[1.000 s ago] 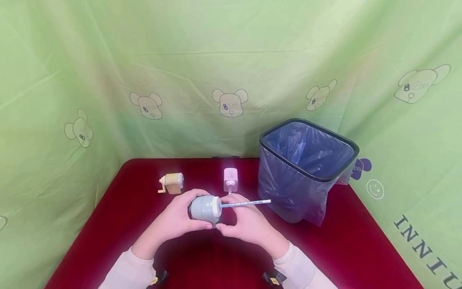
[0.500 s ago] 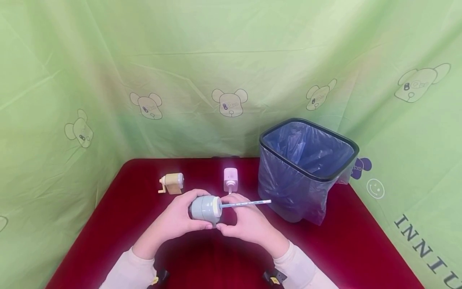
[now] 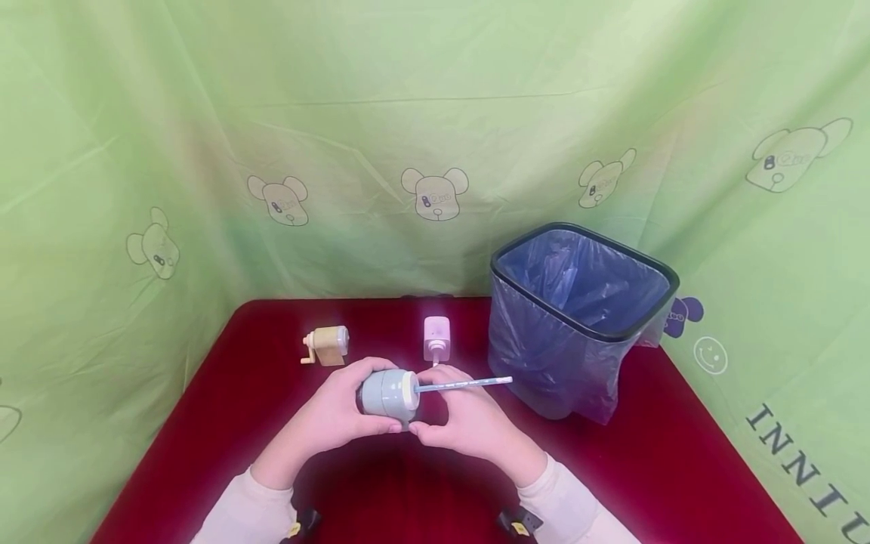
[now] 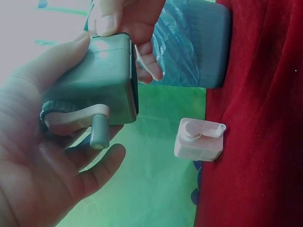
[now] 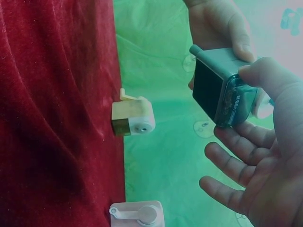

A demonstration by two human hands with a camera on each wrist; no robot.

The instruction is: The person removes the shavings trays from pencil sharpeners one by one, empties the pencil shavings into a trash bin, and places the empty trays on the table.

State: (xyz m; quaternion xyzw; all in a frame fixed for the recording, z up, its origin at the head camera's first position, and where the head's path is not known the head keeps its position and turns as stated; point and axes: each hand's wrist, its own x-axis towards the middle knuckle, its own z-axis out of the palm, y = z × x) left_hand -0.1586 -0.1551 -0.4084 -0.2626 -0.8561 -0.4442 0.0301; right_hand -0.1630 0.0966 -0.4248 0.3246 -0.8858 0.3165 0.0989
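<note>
A grey-blue crank pencil sharpener [image 3: 384, 393] is held up over the red table, tipped on its side. Out of its white front a patterned pencil [image 3: 465, 384] points to the right. My left hand [image 3: 333, 408] grips the body from the left, thumb along the near side; the crank [image 4: 78, 118] shows beside the palm in the left wrist view. With thumb and fingertips, my right hand [image 3: 469, 415] pinches the front end, where a clear shavings drawer [image 5: 236, 101] shows. The pencil passes above the right hand in the head view.
Behind the hands on the red table [image 3: 646, 468] stand a yellow crank sharpener [image 3: 328, 344] at left and a pink crank sharpener [image 3: 436, 338] mid-table. A bin [image 3: 553, 355] lined with a clear bag stands at right. A green printed curtain [image 3: 340, 113] surrounds the table.
</note>
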